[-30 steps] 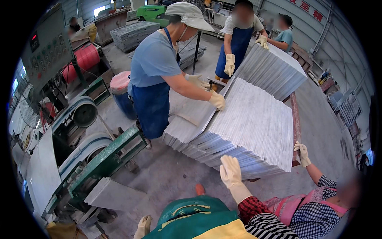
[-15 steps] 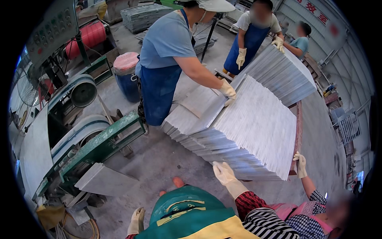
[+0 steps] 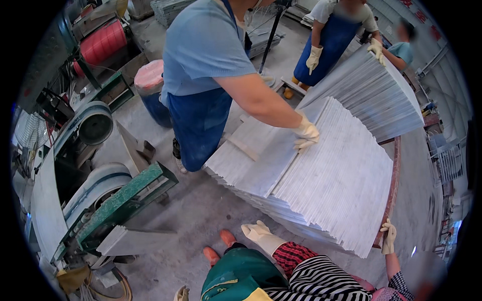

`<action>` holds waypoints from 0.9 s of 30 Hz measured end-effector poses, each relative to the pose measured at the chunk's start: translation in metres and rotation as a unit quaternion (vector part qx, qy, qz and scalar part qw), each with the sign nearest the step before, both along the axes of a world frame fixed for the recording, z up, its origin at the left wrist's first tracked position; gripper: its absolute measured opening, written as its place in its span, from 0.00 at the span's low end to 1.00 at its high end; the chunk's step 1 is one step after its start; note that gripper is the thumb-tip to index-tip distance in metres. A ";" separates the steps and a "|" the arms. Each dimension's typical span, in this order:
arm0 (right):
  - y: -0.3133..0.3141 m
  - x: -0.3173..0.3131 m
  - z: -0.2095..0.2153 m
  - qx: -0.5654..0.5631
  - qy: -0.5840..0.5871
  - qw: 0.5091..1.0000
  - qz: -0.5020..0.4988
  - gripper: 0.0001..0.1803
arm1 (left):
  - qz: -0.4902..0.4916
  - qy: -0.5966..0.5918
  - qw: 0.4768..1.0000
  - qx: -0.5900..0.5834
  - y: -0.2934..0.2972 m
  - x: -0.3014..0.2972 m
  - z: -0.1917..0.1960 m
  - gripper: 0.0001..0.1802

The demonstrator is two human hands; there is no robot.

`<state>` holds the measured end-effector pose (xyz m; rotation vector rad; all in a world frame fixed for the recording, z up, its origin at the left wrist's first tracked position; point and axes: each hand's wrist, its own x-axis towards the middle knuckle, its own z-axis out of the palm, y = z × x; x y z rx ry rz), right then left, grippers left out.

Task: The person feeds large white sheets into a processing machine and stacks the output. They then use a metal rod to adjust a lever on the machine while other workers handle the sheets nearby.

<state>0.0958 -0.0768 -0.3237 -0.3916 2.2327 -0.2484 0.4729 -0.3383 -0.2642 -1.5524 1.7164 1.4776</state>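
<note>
At bottom centre: left hand [image 3: 257, 232], gloved, fingers loose, empty, just short of slab stack [image 3: 331, 185]. Right hand [image 3: 388, 237] grips stack's far-right edge. Stack lies ahead, its long axis running up-right.

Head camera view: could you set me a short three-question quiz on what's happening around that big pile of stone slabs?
1. True or false: the wearer's left hand is bare.
2. What does the co-worker in the blue apron press a gloved hand on?
A) a red spool
B) the stack of grey-white stone slabs
C) a green machine frame
3. Fill in: the wearer's right hand is at the stack's near ___ corner, by the rust-red rail.

Key:
1. False; it wears a pale glove.
2. B.
3. Right.
</note>
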 end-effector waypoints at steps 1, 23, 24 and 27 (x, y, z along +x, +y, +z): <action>-0.004 -0.004 0.006 0.004 -0.012 1.000 -0.011 0.33 | -0.001 -0.003 1.000 -0.004 0.004 -0.009 0.005 0.30; -0.058 0.002 -0.017 0.035 -0.099 0.991 0.088 0.34 | 0.044 0.009 0.996 -0.076 0.060 0.029 0.059 0.26; -0.068 0.008 0.002 0.043 -0.094 0.990 0.099 0.34 | 0.086 0.019 0.995 -0.051 0.065 0.041 0.061 0.25; -0.063 0.020 -0.006 0.057 -0.059 0.984 0.156 0.35 | 0.063 0.057 0.992 -0.089 0.085 0.082 0.047 0.27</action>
